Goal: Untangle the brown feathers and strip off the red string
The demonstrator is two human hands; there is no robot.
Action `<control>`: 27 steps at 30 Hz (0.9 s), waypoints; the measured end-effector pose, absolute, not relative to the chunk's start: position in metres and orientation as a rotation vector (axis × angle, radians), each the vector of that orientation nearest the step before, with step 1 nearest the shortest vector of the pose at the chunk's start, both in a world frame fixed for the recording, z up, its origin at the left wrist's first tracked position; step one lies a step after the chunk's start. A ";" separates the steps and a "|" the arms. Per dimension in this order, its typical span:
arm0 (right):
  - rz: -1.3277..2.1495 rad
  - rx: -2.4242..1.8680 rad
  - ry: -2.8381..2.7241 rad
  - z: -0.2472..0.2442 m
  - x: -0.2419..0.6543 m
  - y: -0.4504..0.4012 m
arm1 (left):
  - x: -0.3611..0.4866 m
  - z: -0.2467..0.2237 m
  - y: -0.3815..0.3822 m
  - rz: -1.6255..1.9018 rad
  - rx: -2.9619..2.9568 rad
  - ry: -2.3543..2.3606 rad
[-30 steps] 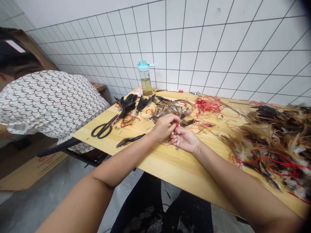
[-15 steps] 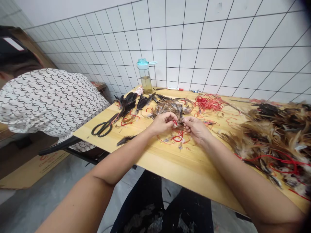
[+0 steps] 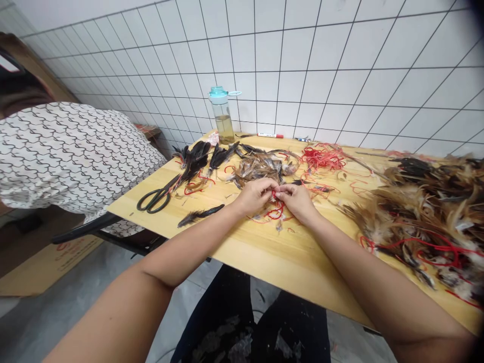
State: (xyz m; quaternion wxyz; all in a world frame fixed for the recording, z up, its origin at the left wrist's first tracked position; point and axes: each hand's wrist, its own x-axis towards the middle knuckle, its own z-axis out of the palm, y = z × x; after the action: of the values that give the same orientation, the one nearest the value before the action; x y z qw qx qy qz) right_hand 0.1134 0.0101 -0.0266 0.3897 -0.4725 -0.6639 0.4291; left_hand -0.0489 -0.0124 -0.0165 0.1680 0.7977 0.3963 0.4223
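Note:
Above the middle of the wooden table, my left hand [image 3: 257,195] and my right hand [image 3: 299,202] meet fingertip to fingertip. Both are closed in a pinch on a red string [image 3: 276,210], which shows between the fingers and dangles in a loop below them. The exact grip at the fingertips is partly hidden. Just behind my hands lies a pile of brown feathers [image 3: 255,169]. One dark feather [image 3: 198,215] rests on the table left of my left forearm.
Black-handled scissors [image 3: 155,199] lie left, beside black feather bundles [image 3: 194,156]. A water bottle [image 3: 224,121] stands by the wall. Tangled red string [image 3: 323,157] sits behind my right hand; a large feather heap [image 3: 434,212] covers the right side. A person in a patterned shirt [image 3: 83,156] bends at left.
My right hand has moved left, so its fingertips now meet those of my left hand at the red string. The view has shifted slightly.

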 end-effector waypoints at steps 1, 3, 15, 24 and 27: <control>1.112 -1.202 -1.677 -0.027 0.113 0.011 | -0.048 -0.017 -0.013 1.212 2.302 1.125; 1.139 -1.210 -1.654 -0.029 0.113 0.011 | -0.046 -0.017 -0.013 1.229 2.317 1.117; 0.962 -1.229 -1.823 -0.031 0.117 0.014 | -0.047 -0.029 -0.004 1.157 1.866 1.040; 0.852 -1.407 -1.941 -0.029 0.125 0.020 | -0.051 -0.036 0.003 1.070 1.574 1.194; 0.844 -1.405 -1.976 -0.028 0.127 0.021 | -0.054 -0.035 0.002 1.054 1.622 1.268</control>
State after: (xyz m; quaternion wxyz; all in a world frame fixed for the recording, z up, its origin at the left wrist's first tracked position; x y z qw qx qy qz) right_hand 0.1270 0.0208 -0.0284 0.2829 -0.5249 -0.7382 0.3154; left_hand -0.0538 0.0020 -0.0349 0.4025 0.6421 0.5017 0.4171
